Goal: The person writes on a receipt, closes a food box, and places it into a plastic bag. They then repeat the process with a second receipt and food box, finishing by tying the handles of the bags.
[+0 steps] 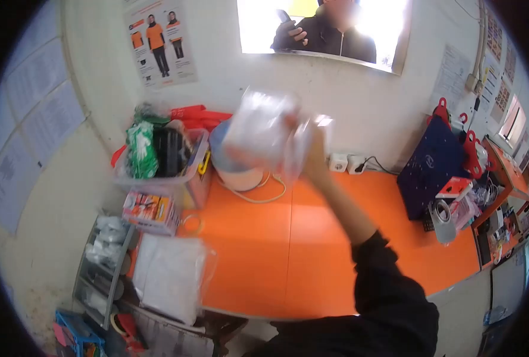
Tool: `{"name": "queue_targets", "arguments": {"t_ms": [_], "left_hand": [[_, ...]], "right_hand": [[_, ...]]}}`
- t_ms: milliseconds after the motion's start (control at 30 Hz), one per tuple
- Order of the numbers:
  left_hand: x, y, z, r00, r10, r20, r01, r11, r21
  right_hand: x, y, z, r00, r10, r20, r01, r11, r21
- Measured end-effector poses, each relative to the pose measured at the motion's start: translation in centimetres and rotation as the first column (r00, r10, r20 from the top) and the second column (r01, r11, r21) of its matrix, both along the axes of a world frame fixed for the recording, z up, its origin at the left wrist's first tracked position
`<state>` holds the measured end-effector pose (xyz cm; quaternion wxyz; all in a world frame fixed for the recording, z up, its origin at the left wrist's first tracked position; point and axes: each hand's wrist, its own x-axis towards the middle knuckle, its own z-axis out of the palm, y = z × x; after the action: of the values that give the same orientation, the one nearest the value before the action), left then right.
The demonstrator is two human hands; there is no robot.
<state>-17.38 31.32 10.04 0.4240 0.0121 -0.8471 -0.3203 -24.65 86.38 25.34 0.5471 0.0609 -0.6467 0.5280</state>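
Note:
My right hand is raised over the back of the orange table, its arm in a black sleeve reaching in from the lower right. It grips a clear plastic packet, whose contents are too blurred to name. Plastic film and motion blur partly cover the fingers. Behind the packet, a rounded blue-and-white container stands on the table, partly hidden. My left hand is out of view.
On the orange table, a plastic bin, a printed box and a stack of clear plastic bags sit at left. At right stands a navy bag. Through the wall opening, a person holds a phone.

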Motion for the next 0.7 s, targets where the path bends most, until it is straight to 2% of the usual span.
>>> {"name": "queue_targets", "arguments": {"t_ms": [33,67,100,133,200,300,367,433,467,500,533,567,600,700], "left_hand": [[-0.9,2.0,0.9,1.000,0.001,0.000,-0.001,1.000,0.006],[-1.7,4.1,2.6,0.997,-0.081,-0.015,0.079,0.994,-0.069],[-2.3,5.8,3.9,0.987,-0.161,-0.023,0.156,0.977,-0.147],[-2.8,7.2,4.6,0.988,-0.153,-0.016,0.150,0.979,-0.141],[-3.6,8.8,5.4,0.988,-0.099,0.119,0.119,0.976,-0.182],[-5.3,9.2,5.3,0.988,-0.111,0.108,0.134,0.961,-0.242],[-5.6,9.6,5.5,0.967,-0.167,0.194,0.193,0.974,-0.123],[-6.4,5.9,1.8,0.977,-0.130,0.169,0.163,0.966,-0.199],[-5.3,6.7,2.6,0.977,-0.007,0.213,0.075,0.946,-0.314],[-4.6,8.7,3.9,0.969,0.055,0.242,0.000,0.975,-0.222],[-3.9,8.2,3.9,0.978,0.092,0.185,-0.018,0.928,-0.371],[-3.3,8.6,4.8,0.952,0.176,0.251,-0.082,0.936,-0.344],[-2.7,8.5,5.0,0.960,0.199,0.198,-0.118,0.926,-0.358],[0.2,5.8,5.7,0.895,0.353,0.271,-0.276,0.918,-0.285]], "right_hand": [[0.8,2.8,5.2,0.932,-0.354,-0.084,0.350,0.810,0.471],[1.6,5.9,8.4,0.830,-0.541,-0.134,0.515,0.652,0.556],[2.8,8.2,11.2,0.841,-0.537,0.072,0.422,0.732,0.535],[2.7,11.6,14.2,0.811,-0.584,0.025,0.475,0.683,0.556],[1.7,18.5,18.7,0.714,-0.697,-0.066,0.583,0.539,0.608],[0.2,28.2,22.1,0.533,-0.838,-0.118,0.668,0.331,0.666],[-1.7,33.9,21.7,0.446,-0.892,-0.077,0.652,0.265,0.711],[-3.9,38.8,19.3,0.392,-0.920,0.001,0.575,0.246,0.781],[-6.2,40.7,17.2,0.396,-0.916,0.057,0.503,0.269,0.821],[-8.1,42.1,14.8,0.405,-0.907,0.112,0.422,0.294,0.858],[-10.0,43.5,12.3,0.415,-0.895,0.162,0.344,0.320,0.883],[-11.9,44.7,9.9,0.428,-0.879,0.208,0.268,0.343,0.900],[-12.8,45.8,8.0,0.426,-0.872,0.241,0.215,0.356,0.909],[-16.5,45.1,4.2,0.424,-0.857,0.294,0.099,0.366,0.925]]}}
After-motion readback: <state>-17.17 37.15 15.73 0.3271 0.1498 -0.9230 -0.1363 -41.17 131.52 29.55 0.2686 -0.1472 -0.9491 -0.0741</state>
